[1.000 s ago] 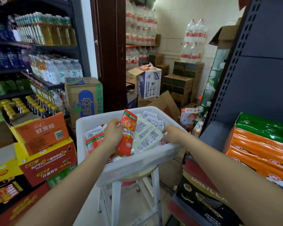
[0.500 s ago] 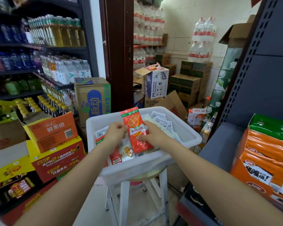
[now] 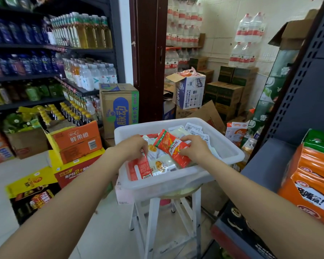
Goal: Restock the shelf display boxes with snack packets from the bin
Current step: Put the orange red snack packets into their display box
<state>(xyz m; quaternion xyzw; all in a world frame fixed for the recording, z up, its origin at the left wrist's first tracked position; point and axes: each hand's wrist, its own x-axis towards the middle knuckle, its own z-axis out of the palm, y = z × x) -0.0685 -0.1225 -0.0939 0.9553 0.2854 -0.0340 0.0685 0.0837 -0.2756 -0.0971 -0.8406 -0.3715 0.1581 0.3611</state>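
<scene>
A white plastic bin [image 3: 230, 148] stands on a white stool in front of me, holding several red and white snack packets. My right hand [image 3: 195, 147] grips a red-orange packet [image 3: 173, 146] that lies tilted across the pile. My left hand [image 3: 134, 146] reaches into the bin's left side and pinches the edge of a white packet [image 3: 157, 159]. A red-and-white packet [image 3: 139, 169] lies below that hand. An orange display box [image 3: 314, 176] of snack packets sits on the shelf at the right.
Dark metal shelving [image 3: 297, 101] rises at the right. Drink shelves [image 3: 51, 47] and stacked orange cartons [image 3: 77, 141] fill the left. A tall carton [image 3: 120, 105] and a dark doorpost [image 3: 150, 57] stand behind the bin. More cartons are stacked in the back room.
My right hand moved left onto the red-orange packet, which my left hand held up a second ago. The left hand let it go and dropped to the white packets. The packet now lies lower.
</scene>
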